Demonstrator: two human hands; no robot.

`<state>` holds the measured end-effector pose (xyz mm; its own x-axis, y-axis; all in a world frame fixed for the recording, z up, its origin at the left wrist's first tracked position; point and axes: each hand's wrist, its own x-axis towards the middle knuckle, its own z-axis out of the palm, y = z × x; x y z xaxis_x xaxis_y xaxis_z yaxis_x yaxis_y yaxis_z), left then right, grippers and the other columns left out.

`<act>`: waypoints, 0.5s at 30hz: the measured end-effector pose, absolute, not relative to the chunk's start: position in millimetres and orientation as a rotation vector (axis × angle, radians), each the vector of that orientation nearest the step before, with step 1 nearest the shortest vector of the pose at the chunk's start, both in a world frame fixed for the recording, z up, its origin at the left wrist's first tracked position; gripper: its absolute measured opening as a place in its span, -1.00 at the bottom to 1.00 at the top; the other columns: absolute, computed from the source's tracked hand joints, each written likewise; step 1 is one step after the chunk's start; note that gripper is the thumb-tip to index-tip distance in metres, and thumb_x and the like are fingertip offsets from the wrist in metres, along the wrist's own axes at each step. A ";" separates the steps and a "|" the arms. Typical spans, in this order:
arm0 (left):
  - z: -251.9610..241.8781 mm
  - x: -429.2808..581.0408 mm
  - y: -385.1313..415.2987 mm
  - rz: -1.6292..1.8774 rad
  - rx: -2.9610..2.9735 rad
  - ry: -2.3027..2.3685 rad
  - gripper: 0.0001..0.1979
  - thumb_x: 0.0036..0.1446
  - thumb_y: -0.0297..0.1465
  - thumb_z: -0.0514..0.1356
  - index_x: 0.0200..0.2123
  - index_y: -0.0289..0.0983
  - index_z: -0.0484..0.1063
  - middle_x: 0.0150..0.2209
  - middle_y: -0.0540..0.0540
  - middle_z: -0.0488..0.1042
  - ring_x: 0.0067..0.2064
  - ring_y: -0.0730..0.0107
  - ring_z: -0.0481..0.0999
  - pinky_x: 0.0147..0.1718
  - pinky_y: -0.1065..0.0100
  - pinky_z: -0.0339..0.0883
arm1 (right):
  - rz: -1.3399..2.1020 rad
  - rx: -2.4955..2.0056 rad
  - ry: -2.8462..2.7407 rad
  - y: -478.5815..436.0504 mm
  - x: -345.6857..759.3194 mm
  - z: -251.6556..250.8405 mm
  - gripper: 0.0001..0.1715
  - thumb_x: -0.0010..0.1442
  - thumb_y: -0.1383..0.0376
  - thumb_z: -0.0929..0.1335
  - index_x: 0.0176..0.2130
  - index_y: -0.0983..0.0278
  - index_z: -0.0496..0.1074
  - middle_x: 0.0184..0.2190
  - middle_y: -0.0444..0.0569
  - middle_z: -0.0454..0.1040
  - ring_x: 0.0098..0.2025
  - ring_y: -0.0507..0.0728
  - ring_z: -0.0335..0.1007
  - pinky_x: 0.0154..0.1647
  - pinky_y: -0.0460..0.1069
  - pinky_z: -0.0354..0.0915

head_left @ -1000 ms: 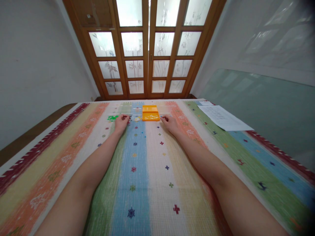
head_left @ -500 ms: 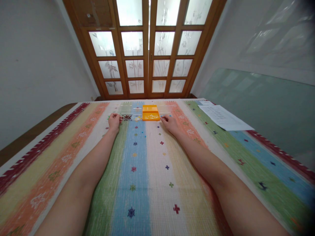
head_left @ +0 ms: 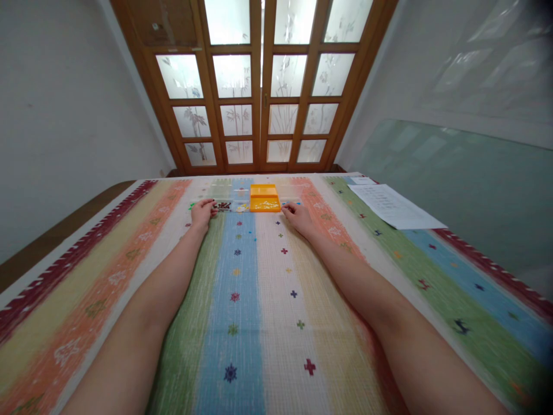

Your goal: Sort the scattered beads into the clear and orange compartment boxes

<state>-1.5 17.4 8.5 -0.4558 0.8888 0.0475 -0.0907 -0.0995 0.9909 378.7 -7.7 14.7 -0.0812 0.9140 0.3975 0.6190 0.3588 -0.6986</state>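
Observation:
An orange box [head_left: 264, 204] stands with its lid raised at the far part of the table, with small white pieces in it. Clear plastic boxes lie on both sides of it. Small dark red pieces [head_left: 223, 206] fill the clear box on the left, and yellow and white pieces [head_left: 242, 208] lie nearer the middle. My left hand [head_left: 202, 214] is at the dark red pieces, fingers curled together. My right hand [head_left: 298, 217] is closed in a pinch beside the orange box's right front corner, close to small blue pieces [head_left: 292, 203]. What either hand pinches is too small to see.
A striped tablecloth [head_left: 276, 323] covers the table. A few tiny blue pieces [head_left: 250, 232] lie on it in front of the box. Printed paper sheets [head_left: 391, 206] lie at the right, near a glass panel [head_left: 458, 178]. Wooden doors [head_left: 261, 86] stand behind the table.
My left hand has shifted slightly to the right, with its fingers moving toward the dark red pieces. The right hand stays in the same place.

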 end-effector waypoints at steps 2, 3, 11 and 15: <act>8.2 -1.8 18.0 1.628 0.925 1.445 -0.70 0.04 -0.47 0.32 -0.10 -0.34 0.57 -0.24 -0.16 0.65 -0.46 0.46 0.55 -0.52 0.48 0.42 | 0.448 -1.355 -1.798 -8.3 378.7 15.2 -0.67 0.31 0.14 0.31 -0.17 0.25 0.61 -0.36 -0.05 0.58 -0.33 0.13 0.39 -0.27 0.00 0.20; 8.1 -1.9 18.0 1.620 0.929 1.457 -0.68 0.05 -0.47 0.32 -0.08 -0.34 0.57 -0.23 -0.16 0.65 -0.46 0.46 0.55 -0.53 0.48 0.42 | 0.449 -1.356 -1.799 -8.7 378.7 15.6 -0.67 0.31 0.13 0.31 -0.17 0.25 0.61 -0.35 -0.04 0.58 -0.32 0.13 0.40 -0.27 0.00 0.21; 11.7 0.2 10.5 1.680 0.979 1.526 -0.65 0.05 -0.53 0.14 -0.09 -0.32 0.56 -0.13 -0.16 0.65 -0.50 0.53 0.51 -0.55 0.51 0.34 | 0.399 -1.290 -1.954 -19.7 370.2 20.9 -0.72 0.34 0.18 0.32 -0.20 0.23 0.60 -0.34 -0.03 0.59 -0.30 0.15 0.42 -0.22 0.00 0.23; 14.0 3.1 6.4 1.654 1.025 1.545 -0.66 0.02 -0.50 0.15 -0.11 -0.30 0.55 -0.16 -0.15 0.64 -0.50 0.53 0.49 -0.52 0.49 0.34 | 0.437 -1.078 -2.197 -37.1 352.1 27.7 -0.77 0.35 0.25 0.33 -0.19 0.21 0.60 -0.22 -0.01 0.62 -0.19 0.15 0.47 -0.09 0.01 0.28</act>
<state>3.1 6.4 14.0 -0.4867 0.8664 0.1119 0.0526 -0.0988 0.9937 352.1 -37.1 27.7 -0.4554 0.7941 0.4024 0.5798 0.6076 -0.5428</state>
